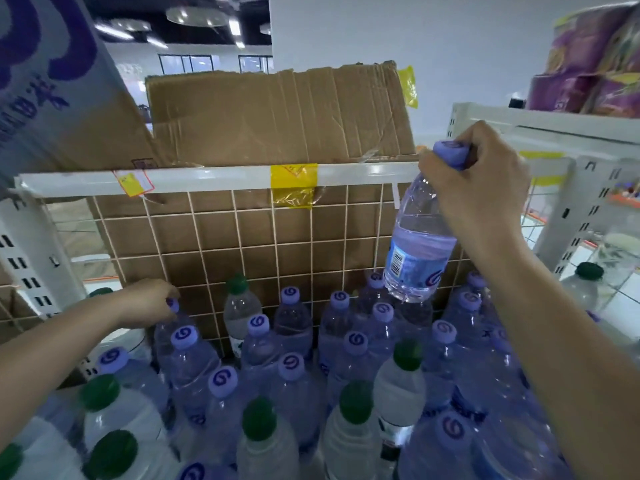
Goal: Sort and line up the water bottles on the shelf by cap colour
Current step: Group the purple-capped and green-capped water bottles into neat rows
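Many water bottles crowd the shelf below me. Most have purple caps with a swirl, such as one [292, 366] in the middle. Several green-capped bottles [407, 355] stand among them, mostly at the front left, and one [237, 284] stands at the back by the grid. My right hand [479, 183] is shut on the neck of a purple-capped bottle [419, 249], held tilted in the air above the back right rows. My left hand [149, 303] grips the purple cap of a bottle [169, 332] at the back left.
A white wire grid [311, 258] backs the shelf, with a white rail [207, 177] along its top and brown cardboard [277, 116] behind it. White shelf uprights [27, 251] flank both sides. Purple packs [588, 64] sit on the upper right shelf.
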The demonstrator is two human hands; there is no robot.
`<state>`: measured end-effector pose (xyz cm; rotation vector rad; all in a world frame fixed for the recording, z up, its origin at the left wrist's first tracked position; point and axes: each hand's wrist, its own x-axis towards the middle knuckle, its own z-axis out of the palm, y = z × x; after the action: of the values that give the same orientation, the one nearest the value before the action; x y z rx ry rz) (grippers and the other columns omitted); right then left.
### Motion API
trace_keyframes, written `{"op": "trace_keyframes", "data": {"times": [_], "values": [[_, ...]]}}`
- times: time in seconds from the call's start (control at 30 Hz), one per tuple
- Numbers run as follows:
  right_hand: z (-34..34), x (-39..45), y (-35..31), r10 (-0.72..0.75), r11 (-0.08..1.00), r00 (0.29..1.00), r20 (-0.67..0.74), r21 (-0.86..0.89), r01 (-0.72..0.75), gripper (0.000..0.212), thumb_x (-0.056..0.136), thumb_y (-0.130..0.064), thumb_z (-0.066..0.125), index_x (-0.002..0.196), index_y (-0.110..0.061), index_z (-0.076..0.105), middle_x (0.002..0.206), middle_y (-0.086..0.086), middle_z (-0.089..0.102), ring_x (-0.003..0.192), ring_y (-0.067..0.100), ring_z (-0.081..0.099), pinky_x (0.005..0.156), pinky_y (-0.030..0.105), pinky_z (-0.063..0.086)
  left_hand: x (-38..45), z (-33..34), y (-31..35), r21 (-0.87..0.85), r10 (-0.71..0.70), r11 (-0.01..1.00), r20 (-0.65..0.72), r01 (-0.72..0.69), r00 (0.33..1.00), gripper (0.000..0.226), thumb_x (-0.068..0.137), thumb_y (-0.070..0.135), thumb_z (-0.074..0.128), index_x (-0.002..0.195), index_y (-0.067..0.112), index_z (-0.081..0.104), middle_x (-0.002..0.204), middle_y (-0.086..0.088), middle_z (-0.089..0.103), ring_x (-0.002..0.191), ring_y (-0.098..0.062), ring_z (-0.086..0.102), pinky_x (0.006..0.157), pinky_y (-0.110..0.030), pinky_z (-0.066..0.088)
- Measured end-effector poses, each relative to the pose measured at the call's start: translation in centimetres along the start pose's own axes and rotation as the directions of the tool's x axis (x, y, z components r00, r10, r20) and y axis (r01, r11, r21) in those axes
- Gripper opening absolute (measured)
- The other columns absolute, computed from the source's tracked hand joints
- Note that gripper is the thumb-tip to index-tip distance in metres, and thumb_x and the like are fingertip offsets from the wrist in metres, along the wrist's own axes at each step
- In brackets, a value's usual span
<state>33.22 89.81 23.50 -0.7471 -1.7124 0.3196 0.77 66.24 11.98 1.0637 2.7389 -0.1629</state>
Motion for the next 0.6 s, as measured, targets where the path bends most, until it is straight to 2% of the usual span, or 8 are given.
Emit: {"op": "trace_keyframes", "data": {"times": [0.07, 0.13, 0.2, 0.27, 0.33, 0.43, 0.53, 0.6], "values": [[-0.7, 0.7, 0.8, -0.009, 1.000, 1.000, -0.016, -0.022, 0.009, 0.029, 0.079, -0.039, 0.063, 0.083, -0.012, 0.055, 0.071, -0.001, 0.056, 0.071, 0.023, 0.051, 0.066, 0.030, 0.032, 0.2, -0.1, 0.5, 0.016, -0.029, 0.999, 0.011, 0.029, 1.000, 0.023, 0.086, 0.021, 0.059, 0.100, 0.005, 0.066, 0.102, -0.012, 0.067, 0.094, -0.024, 0.063, 0.070, -0.028, 0.045], [-1.3, 1.4, 1.6, -0.017, 0.999, 0.999, -0.031, -0.043, 0.015, 0.029, 0.079, -0.040, 0.064, 0.084, -0.013, 0.056, 0.073, 0.000, 0.058, 0.073, 0.023, 0.052, 0.066, 0.030, 0.033, 0.3, -0.5, 1.1, -0.013, -0.050, 0.999, -0.039, 0.050, 0.998, 0.020, 0.088, 0.021, 0.058, 0.092, 0.003, 0.067, 0.094, -0.015, 0.067, 0.090, -0.026, 0.064, 0.063, -0.027, 0.041], [-1.7, 1.9, 2.4, -0.019, 0.998, 0.999, -0.037, -0.068, 0.016, 0.030, 0.079, -0.041, 0.063, 0.084, -0.013, 0.056, 0.074, -0.001, 0.059, 0.074, 0.024, 0.052, 0.067, 0.030, 0.033, 0.6, -0.9, 2.0, -0.137, -0.051, 0.990, -0.151, 0.031, 0.987, 0.013, 0.087, 0.017, 0.060, 0.088, 0.005, 0.063, 0.087, -0.014, 0.065, 0.083, -0.027, 0.061, 0.063, -0.027, 0.040], [-2.1, 2.3, 3.1, -0.014, 0.996, 0.999, -0.029, -0.087, 0.011, 0.029, 0.079, -0.041, 0.063, 0.085, -0.013, 0.057, 0.075, -0.003, 0.058, 0.075, 0.023, 0.053, 0.067, 0.029, 0.031, 0.9, -1.0, 3.2, -0.284, -0.024, 0.958, -0.240, -0.047, 0.971, 0.010, 0.085, 0.011, 0.063, 0.092, 0.005, 0.061, 0.090, -0.014, 0.065, 0.081, -0.027, 0.060, 0.070, -0.031, 0.046], [-2.5, 2.5, 3.9, -0.008, 0.996, 1.000, -0.023, -0.087, 0.006, 0.027, 0.080, -0.040, 0.063, 0.083, -0.015, 0.054, 0.073, -0.006, 0.055, 0.075, 0.022, 0.052, 0.066, 0.028, 0.030, 1.2, -0.7, 4.4, -0.358, -0.023, 0.932, -0.237, -0.065, 0.971, 0.017, 0.085, 0.013, 0.065, 0.098, 0.006, 0.058, 0.095, -0.014, 0.064, 0.084, -0.027, 0.060, 0.074, -0.034, 0.047], [-3.1, 2.8, 5.3, -0.012, 0.995, 0.999, -0.033, -0.098, 0.009, 0.027, 0.080, -0.040, 0.063, 0.080, -0.016, 0.051, 0.072, -0.005, 0.054, 0.074, 0.024, 0.052, 0.064, 0.028, 0.028, 1.5, -0.3, 5.5, -0.408, -0.141, 0.913, -0.240, 0.032, 0.960, 0.031, 0.085, 0.027, 0.067, 0.102, 0.003, 0.058, 0.105, -0.019, 0.063, 0.092, -0.032, 0.059, 0.082, -0.037, 0.049], [-3.6, 3.2, 6.3, -0.018, 0.988, 0.999, -0.049, -0.155, 0.010, 0.031, 0.078, -0.039, 0.062, 0.082, -0.010, 0.054, 0.072, 0.002, 0.056, 0.074, 0.029, 0.052, 0.063, 0.030, 0.028, 1.6, -0.1, 5.7, -0.319, -0.291, 0.932, -0.386, 0.169, 0.875, 0.053, 0.079, 0.057, 0.058, 0.091, 0.006, 0.059, 0.097, -0.022, 0.065, 0.083, -0.034, 0.063, 0.075, -0.040, 0.054], [-4.0, 3.4, 6.9, -0.014, 0.980, 0.998, -0.063, -0.200, 0.001, 0.030, 0.077, -0.038, 0.062, 0.083, -0.009, 0.056, 0.072, 0.003, 0.055, 0.074, 0.030, 0.050, 0.063, 0.030, 0.029, 3.7, 0.8, 4.1, -0.220, -0.287, 0.952, -0.417, 0.211, 0.862, 0.066, 0.067, 0.072, 0.045, 0.090, 0.012, 0.060, 0.089, -0.018, 0.065, 0.076, -0.033, 0.065, 0.069, -0.038, 0.056]]}}
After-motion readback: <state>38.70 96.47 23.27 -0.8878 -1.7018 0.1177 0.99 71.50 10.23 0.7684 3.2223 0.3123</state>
